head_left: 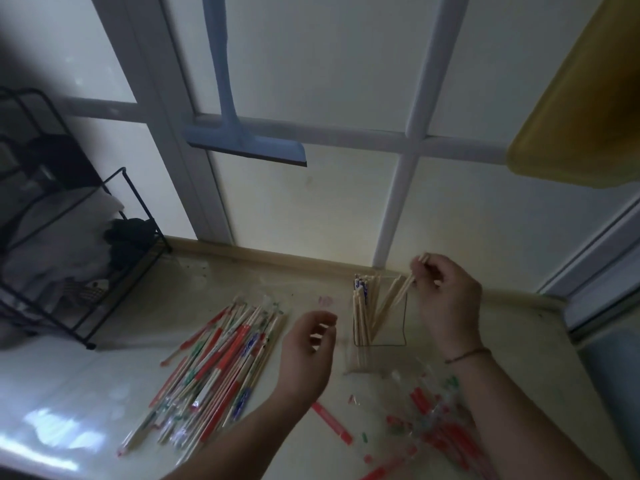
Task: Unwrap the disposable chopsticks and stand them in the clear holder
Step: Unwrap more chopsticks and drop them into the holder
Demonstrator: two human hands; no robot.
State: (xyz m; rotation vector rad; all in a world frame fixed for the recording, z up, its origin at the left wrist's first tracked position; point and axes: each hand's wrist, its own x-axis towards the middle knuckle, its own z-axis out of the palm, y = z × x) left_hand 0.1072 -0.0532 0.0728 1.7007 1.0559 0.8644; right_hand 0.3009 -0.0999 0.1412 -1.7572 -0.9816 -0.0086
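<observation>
The clear holder point(394, 337) stands on the counter near the back wall, with several bare wooden chopsticks point(362, 313) upright or leaning inside it. My right hand point(450, 303) is above the holder's right side, pinching the top of a bare pair of chopsticks point(403, 291) whose lower ends slant down into the holder. My left hand point(308, 351) hovers to the left of the holder with fingers curled apart and nothing in it. A heap of wrapped chopsticks point(221, 362) in red, green and blue sleeves lies to the left.
Torn wrappers point(436, 414) litter the counter at front right. A black wire rack point(79, 258) stands at the left. A blue squeegee point(242, 140) hangs on the window behind, and a yellow board point(581, 98) hangs at upper right.
</observation>
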